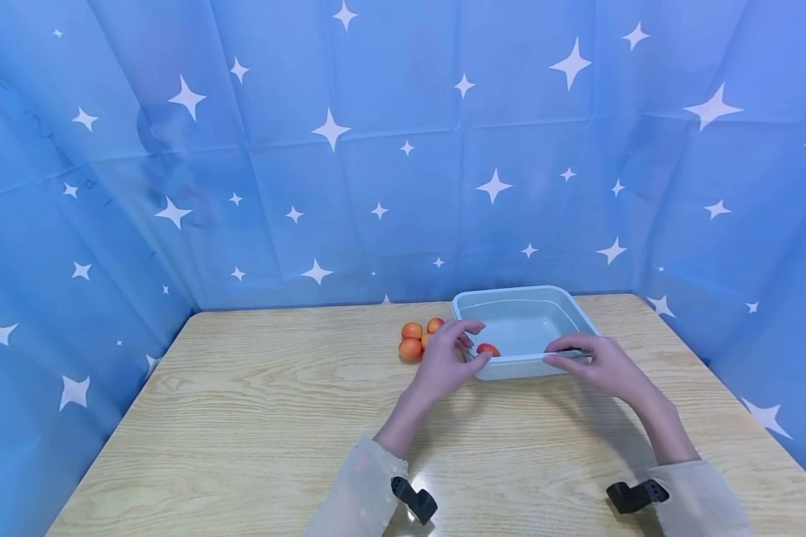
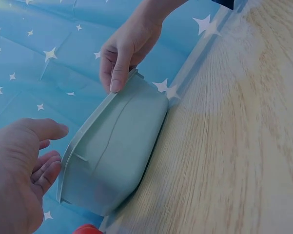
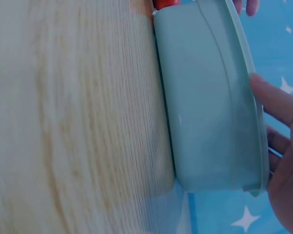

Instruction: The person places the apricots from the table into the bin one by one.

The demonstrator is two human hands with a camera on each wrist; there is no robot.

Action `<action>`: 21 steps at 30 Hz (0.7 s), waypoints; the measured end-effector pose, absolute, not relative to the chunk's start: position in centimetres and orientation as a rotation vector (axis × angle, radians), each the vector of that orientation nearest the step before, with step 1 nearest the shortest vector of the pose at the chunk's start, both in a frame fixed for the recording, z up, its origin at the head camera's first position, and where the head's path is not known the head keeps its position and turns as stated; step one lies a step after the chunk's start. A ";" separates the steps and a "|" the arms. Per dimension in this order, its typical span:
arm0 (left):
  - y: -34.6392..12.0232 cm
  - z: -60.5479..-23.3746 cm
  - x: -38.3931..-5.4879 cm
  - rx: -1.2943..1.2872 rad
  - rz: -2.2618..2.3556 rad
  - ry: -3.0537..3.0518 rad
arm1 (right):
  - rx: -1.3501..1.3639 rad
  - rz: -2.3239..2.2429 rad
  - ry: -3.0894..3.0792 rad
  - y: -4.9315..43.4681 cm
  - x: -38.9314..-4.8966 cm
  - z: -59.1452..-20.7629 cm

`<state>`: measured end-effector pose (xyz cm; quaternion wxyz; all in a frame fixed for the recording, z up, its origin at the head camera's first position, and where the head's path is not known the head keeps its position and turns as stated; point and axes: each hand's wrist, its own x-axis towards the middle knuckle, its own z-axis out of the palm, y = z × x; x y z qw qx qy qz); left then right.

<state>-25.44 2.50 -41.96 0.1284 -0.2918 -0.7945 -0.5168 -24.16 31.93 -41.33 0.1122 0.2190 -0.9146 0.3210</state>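
A pale blue-green plastic basin (image 1: 530, 367) stands upright on the table, with one red round fruit (image 1: 488, 349) inside near its front left corner. At that corner is my left hand (image 1: 446, 358); its thumb and fingers are spread apart around the rim, and nothing is seen gripped between them in the left wrist view. My right hand (image 1: 594, 362) pinches the rim near the front right corner, its thumb (image 3: 273, 100) on the outer side and its fingers behind the rim. Beside the left hand sit several orange-red round fruits (image 1: 410, 349), partly hidden by it.
The light wood table (image 1: 275, 418) runs back to a blue curtain (image 1: 389, 171) with white stars, which also hangs at both sides. The basin is close to the table's back edge. Each sleeve carries a black camera mount (image 1: 414, 500).
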 end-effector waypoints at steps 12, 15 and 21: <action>2.1 -42.2 -25.3 -0.841 -1.511 -2.311 | 0.637 0.933 -2.681 31.7 -23.9 -41.2; 2.0 -42.3 -25.3 -0.839 -1.512 -2.304 | 0.644 0.927 -2.676 31.7 -23.9 -41.1; 1.6 -42.5 -25.3 -0.825 -1.501 -2.303 | 0.643 0.922 -2.679 31.6 -23.8 -41.0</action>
